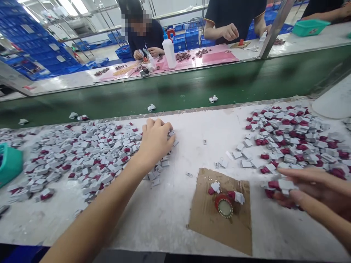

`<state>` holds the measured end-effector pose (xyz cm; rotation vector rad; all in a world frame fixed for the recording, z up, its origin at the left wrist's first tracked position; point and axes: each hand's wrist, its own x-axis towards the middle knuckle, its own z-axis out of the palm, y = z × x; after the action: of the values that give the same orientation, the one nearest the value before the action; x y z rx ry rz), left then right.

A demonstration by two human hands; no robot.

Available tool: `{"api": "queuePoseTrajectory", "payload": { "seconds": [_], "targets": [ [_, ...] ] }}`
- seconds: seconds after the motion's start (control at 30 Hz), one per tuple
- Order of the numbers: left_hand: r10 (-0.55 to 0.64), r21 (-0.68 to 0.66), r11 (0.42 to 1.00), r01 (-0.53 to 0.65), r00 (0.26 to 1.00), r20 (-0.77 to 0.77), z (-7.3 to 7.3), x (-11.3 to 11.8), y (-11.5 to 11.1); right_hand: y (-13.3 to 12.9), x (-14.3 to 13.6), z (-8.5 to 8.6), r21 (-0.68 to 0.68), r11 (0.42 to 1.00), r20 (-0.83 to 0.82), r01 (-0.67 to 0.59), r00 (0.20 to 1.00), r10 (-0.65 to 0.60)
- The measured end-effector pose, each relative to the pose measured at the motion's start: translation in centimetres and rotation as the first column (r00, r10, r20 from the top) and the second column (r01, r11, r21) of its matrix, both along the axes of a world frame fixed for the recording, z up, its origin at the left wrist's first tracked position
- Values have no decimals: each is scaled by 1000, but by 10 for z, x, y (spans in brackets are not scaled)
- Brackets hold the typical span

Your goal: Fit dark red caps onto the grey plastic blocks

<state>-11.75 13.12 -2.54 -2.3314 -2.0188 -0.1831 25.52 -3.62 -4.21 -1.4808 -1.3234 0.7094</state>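
My left hand (157, 140) reaches to the right edge of a wide pile of small grey and dark-red parts (101, 153), fingers curled down over some grey pieces; its grip is partly hidden. At the right, my right hand (309, 190) has thumb and fingers around several grey and dark-red parts (285, 185), beside a second pile (290, 138). Between the hands lies a brown cardboard piece (211, 226) with a red-rimmed bottle cap (225, 207) and two grey and dark-red parts (215, 187) on it. A few loose grey pieces (223, 163) lie above the cardboard.
A green conveyor belt (186, 89) crosses behind the table, carrying a few parts. Teal bins stand at the left edge (11, 164) and far right (309, 27). Beyond the belt, people work near a white bottle (169, 53). A metal post (275, 29) rises at the right.
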Motion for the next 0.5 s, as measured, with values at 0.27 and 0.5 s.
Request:
{"api": "queuePoseTrajectory", "payload": {
  "seconds": [0.27, 0.5],
  "targets": [
    [-44, 20, 999, 43, 997, 56, 2, 12, -2, -24, -48, -8, -131, 985, -241, -110, 968, 76],
    [-81, -39, 995, 91, 976, 201, 20, 27, -12, -43, -58, -15, -105, 993, -218, -53, 976, 29]
  ]
}}
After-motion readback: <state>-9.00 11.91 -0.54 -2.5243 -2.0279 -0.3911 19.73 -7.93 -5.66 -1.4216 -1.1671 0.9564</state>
